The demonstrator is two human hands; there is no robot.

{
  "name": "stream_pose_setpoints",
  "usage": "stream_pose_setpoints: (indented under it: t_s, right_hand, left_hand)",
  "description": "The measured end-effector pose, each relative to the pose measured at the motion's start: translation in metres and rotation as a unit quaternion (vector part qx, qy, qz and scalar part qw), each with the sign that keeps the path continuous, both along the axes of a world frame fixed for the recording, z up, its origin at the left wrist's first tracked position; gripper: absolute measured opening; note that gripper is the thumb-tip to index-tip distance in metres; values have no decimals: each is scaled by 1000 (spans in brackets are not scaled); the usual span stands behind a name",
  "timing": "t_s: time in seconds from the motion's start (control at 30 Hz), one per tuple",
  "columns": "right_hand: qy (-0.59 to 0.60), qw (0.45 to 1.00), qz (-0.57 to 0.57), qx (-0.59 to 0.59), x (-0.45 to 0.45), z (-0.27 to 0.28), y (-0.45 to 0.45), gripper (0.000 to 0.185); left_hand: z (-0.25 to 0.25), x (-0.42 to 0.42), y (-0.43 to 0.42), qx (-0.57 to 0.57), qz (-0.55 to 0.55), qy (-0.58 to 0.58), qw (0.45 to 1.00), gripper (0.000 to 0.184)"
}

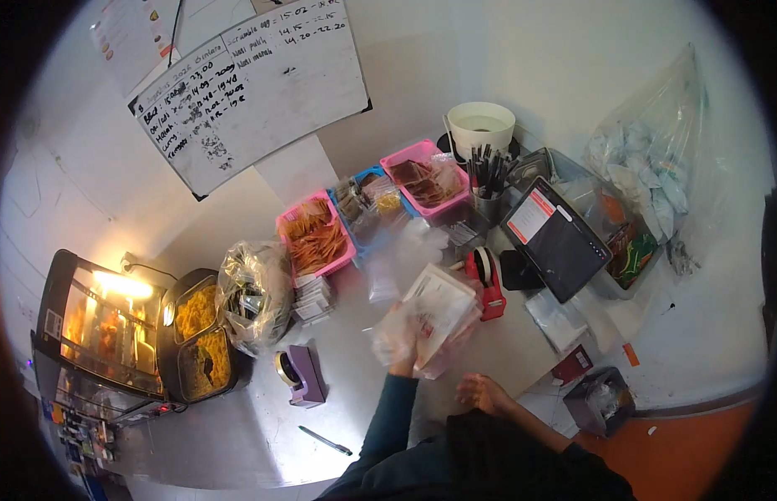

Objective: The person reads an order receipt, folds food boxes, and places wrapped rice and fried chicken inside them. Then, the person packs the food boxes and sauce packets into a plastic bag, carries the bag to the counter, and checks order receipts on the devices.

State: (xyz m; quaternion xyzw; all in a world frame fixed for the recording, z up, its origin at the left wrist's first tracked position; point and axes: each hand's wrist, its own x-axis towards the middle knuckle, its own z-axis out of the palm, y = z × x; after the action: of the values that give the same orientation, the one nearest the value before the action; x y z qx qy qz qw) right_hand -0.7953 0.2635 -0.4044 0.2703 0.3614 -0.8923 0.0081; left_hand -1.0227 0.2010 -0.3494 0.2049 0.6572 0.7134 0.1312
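My left hand (397, 344) is under loose, clear plastic that looks like a disposable glove. It lies against the left edge of a stack of white printed packets (443, 309) with pinkish plastic beneath. The plastic blurs its fingers, so their grip is unclear. Lower right, my bare right hand (482, 394) hovers near the table's front edge, fingers loosely bent and apart, holding nothing. Beyond the packets lies crumpled clear plastic (413, 246). A red tape dispenser (490, 292) stands just right of the stack.
Pink baskets (348, 246) of sachets line the back, beside a tablet (555, 238) and a cutlery holder (487, 204). Left are a purple tape dispenser (305, 380), a pen (325, 441), a sachet bag (255, 292), food trays (206, 367) and a lit warmer (109, 321). A bin (601, 409) stands right.
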Motion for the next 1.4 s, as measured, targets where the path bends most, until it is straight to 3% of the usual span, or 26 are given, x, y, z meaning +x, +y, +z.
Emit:
stream_pose_setpoints:
  t_s: [0.03,0.1,0.2,0.27,0.33,0.37,0.47,0.5,0.53,0.57,0.63,0.67,0.7,0.8,0.83,0.87,0.9,1.0,1.07,1.1,1.2,1.23,1.33,1.4]
  right_hand:
    - [8,995,21,-101,-4,-9,0,45]
    - [46,978,28,-200,-30,-13,-2,45]
    - [117,964,-38,-235,-93,5,7,45]
    - [140,958,-82,-238,-108,16,21,46]
    - [154,953,-119,-234,-104,29,38,47]
    - [154,952,-133,-229,-99,35,47,48]
    - [68,949,-194,-237,-81,62,58,44]
    - [250,918,-108,-288,-75,7,59,41]
    - [251,941,-22,-226,-61,-19,70,38]
    - [259,951,64,-154,-46,-46,80,37]
    - [109,965,206,121,-36,0,95,30]
    - [136,930,269,209,-52,53,109,26]
    - [162,882,330,295,-71,90,129,23]
    - [133,835,118,521,-131,122,189,12]
    - [66,823,52,561,-159,137,206,10]
    - [101,720,-5,687,-189,131,229,12]
    - [45,684,11,728,-221,110,254,14]
    - [-143,596,155,775,-286,67,282,19]
    - [-188,572,195,774,-299,64,274,16]
    - [-211,559,216,773,-301,62,270,16]
    - [-210,578,209,760,-303,62,275,16]
    - [-205,583,181,765,-302,57,278,15]
    - [-165,608,115,768,-295,52,291,12]
    - [-103,642,105,752,-281,72,291,11]
  left_hand:
    - [-24,-13,-9,85,7,-66,994,17]
    - [48,-3,-28,141,-168,-17,976,21]
    - [124,10,-56,215,-349,4,912,27]
    - [129,4,-66,190,-392,41,899,31]
    - [116,-4,-72,87,-386,109,912,36]
    - [106,-1,-75,45,-347,0,937,28]
    - [97,20,-70,-165,-164,193,953,22]
    - [66,12,-76,-208,-168,244,932,20]
    - [88,33,-65,-270,-96,203,936,22]
    - [81,42,-58,-67,-111,4,992,22]
    - [61,57,-57,-76,-98,33,992,25]
    - [53,59,-57,-287,-66,257,920,27]
    - [61,63,-58,-288,-45,267,919,27]
    - [50,59,-67,-263,-43,247,932,21]
    - [42,66,-63,-229,42,254,939,16]
    - [29,71,-64,-190,83,202,957,16]
    - [14,75,-66,-149,124,150,969,17]
    - [39,73,-66,-65,107,-65,990,15]
    - [54,66,-65,-256,38,119,959,14]
    - [52,58,-68,-273,25,174,946,16]
    - [82,58,-65,-224,17,-83,971,23]
    - [87,49,-72,-322,-79,44,942,32]
    - [92,34,-84,-209,-174,118,955,35]
    - [91,35,-87,-207,-156,80,962,34]
